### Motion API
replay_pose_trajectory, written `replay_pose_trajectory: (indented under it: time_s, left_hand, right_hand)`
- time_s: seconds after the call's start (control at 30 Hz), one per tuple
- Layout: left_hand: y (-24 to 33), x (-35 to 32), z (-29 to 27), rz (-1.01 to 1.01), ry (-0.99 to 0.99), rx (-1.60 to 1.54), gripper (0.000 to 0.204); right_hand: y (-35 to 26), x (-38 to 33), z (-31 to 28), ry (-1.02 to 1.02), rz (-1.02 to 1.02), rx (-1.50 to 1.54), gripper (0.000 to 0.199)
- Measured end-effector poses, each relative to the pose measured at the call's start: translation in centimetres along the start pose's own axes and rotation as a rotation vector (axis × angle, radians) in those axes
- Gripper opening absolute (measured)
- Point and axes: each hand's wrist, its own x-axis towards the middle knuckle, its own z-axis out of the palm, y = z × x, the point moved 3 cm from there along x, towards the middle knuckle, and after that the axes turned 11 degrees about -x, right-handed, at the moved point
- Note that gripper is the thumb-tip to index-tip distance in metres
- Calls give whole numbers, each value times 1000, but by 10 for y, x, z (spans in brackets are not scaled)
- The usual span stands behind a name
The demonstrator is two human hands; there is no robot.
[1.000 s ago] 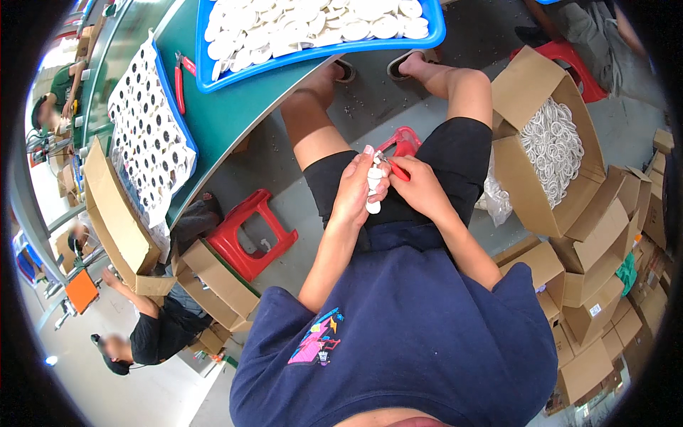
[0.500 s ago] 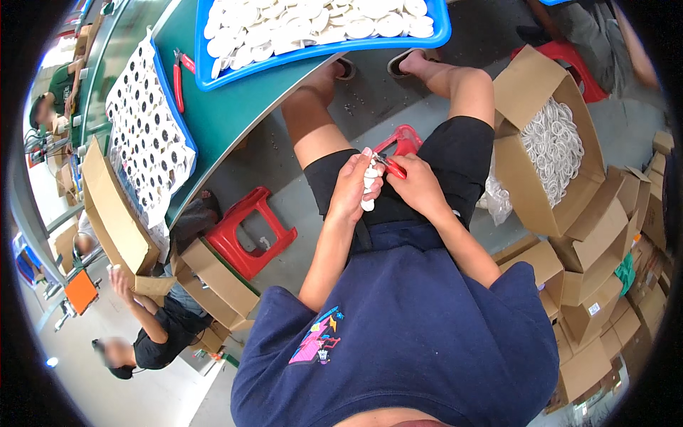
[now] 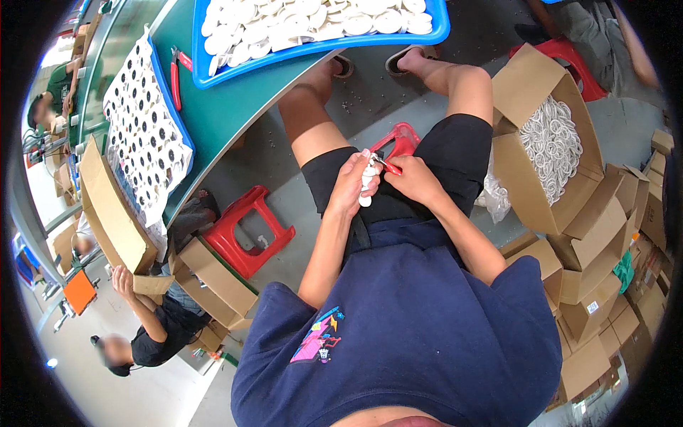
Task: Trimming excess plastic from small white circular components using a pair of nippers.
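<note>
Over my lap, my left hand (image 3: pixel 348 185) is closed round several small white round plastic parts (image 3: pixel 366 201), stacked in a row and partly covered by the fingers. My right hand (image 3: pixel 415 181) grips a pair of red-handled nippers (image 3: pixel 391 168). The tool's jaws meet the white parts at the top of my left hand; whether they are open or closed is too small to tell. Beyond my knees, a blue tray (image 3: pixel 324 51) heaped with white discs (image 3: pixel 284 25) sits on the green table (image 3: pixel 235 107).
Red-handled pliers (image 3: pixel 176 85) lie on the table beside another blue-edged tray (image 3: pixel 178 117) of white pieces with black dots. A carton (image 3: pixel 519 174) of white rings (image 3: pixel 551 149) stands right. Red stools (image 3: pixel 249 235) and cardboard boxes surround me. A co-worker (image 3: pixel 167 320) is at left.
The nippers have shifted slightly at the white parts, and less of their red handles shows. My left hand keeps its hold. The whole view has drifted a little.
</note>
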Motion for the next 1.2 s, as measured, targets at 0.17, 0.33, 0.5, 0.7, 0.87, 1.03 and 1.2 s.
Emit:
replay_pose_trajectory:
  time_s: [0.17, 0.33, 0.5, 0.7, 0.87, 1.03, 1.2]
  left_hand:
    - [-3, 6, -4, 37, -7, 9, 26]
    - [-4, 12, -5, 53, 5, 57, 24]
    - [-6, 16, -9, 60, 47, 109, 23]
    - [-12, 15, -20, 26, 56, 15, 25]
    - [-18, 15, -29, -29, 43, -103, 25]
    - [-16, 12, -31, -41, 79, -96, 25]
    - [40, -31, 13, 178, 140, 212, 32]
  right_hand:
    - [0, 3, 1, -22, 29, 8, 27]
    - [5, 7, 4, -5, 38, -5, 26]
    - [7, 8, 14, 92, 61, -91, 23]
    - [1, 5, 15, 61, 68, -188, 21]
    - [3, 6, 19, 32, 36, -319, 20]
    - [4, 5, 19, 28, 17, -358, 19]
    - [34, 13, 11, 193, 21, -26, 25]
